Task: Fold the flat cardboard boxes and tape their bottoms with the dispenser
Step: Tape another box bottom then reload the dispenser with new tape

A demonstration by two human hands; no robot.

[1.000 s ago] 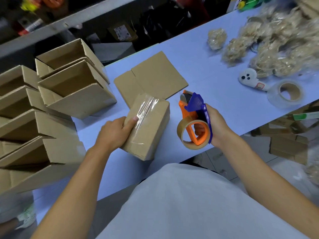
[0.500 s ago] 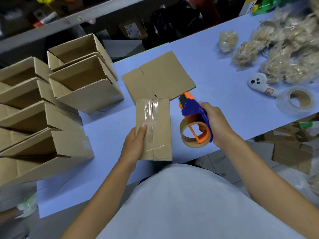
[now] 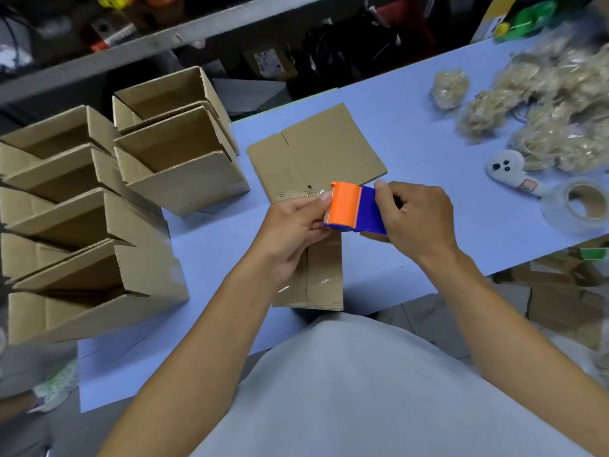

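My right hand (image 3: 417,219) grips the orange and blue tape dispenser (image 3: 354,211) above the table. At the dispenser's orange front edge, my left hand (image 3: 291,225) pinches the clear tape end. Beneath both hands stands a small folded cardboard box (image 3: 321,278), bottom flaps up, with clear tape along its seam. Behind it a flat cardboard box (image 3: 316,153) lies on the blue table (image 3: 211,245). Both hands hide the far half of the folded box.
Several folded open boxes (image 3: 178,156) are stacked at the left, reaching the near table edge. A clear tape roll (image 3: 580,202), a white dispenser (image 3: 510,169) and bagged bundles (image 3: 560,127) lie at the right. Shelves run behind the table. Flat cardboard lies on the floor at the right.
My left hand left the box and rose to the dispenser's front edge. My right hand turned the dispenser so its top faces me, above the box. The box stays put.
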